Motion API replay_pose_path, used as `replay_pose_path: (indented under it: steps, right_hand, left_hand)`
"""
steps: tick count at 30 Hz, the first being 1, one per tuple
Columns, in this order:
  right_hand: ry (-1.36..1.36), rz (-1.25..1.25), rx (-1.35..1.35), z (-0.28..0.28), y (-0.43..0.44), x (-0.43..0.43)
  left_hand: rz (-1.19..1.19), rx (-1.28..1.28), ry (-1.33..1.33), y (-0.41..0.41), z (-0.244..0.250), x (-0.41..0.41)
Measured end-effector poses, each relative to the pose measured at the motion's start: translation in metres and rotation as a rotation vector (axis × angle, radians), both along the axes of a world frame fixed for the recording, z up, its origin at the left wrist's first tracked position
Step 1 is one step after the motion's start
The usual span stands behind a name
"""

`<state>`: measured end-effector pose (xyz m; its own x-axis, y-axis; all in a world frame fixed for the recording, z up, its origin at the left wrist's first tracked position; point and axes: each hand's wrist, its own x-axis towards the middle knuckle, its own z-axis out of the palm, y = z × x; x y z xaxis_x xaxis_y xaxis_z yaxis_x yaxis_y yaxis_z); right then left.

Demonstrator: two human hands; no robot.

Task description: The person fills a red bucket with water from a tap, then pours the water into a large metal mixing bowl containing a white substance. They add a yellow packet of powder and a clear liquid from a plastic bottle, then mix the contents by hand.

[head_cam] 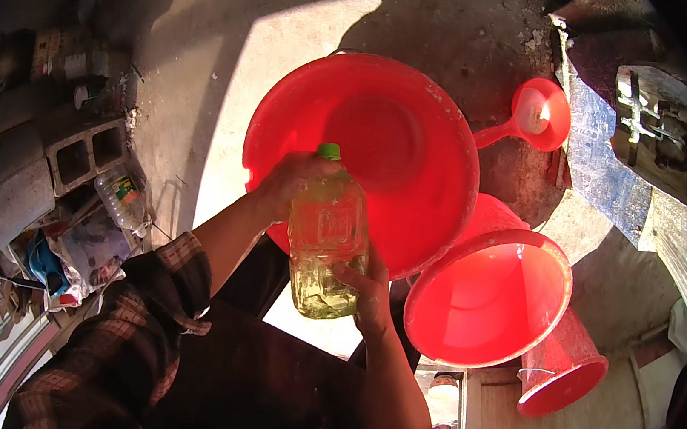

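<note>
Between my two hands is a clear plastic jug (328,225) of yellow-green liquid, its green screw cap (329,151) on. My left hand (289,183) grips the jug near its neck, on the left side. Lower down, on the jug's right side, my right hand (367,291) holds it with the thumb across its front. Behind and beyond the jug stands a large round red plastic basin (433,161); the jug overlaps its near part in view. No other contents in the basin can be made out.
Right of the basin are a red plastic dipper (539,113), a tilted red tub (488,296) and a red bucket (565,370). Hollow concrete blocks (84,150), an empty plastic bottle (121,193) and clutter line the left. Sunlight falls across the concrete floor (235,105).
</note>
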<state>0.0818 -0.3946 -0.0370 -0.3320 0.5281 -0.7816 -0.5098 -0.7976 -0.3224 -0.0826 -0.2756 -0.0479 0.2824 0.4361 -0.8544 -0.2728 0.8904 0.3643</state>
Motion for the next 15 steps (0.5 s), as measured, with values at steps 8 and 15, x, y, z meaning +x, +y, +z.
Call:
replay_pose_path:
  steps: [8, 15]
  right_hand:
    - [-0.102, 0.109, 0.040, 0.033, 0.007, 0.015]
    - [-0.368, 0.233, 0.165, 0.018, 0.009, 0.010]
  left_hand:
    - [-0.253, 0.170, 0.102, 0.011, 0.000, 0.002]
    - [-0.237, 0.082, 0.315, 0.006, -0.029, -0.002]
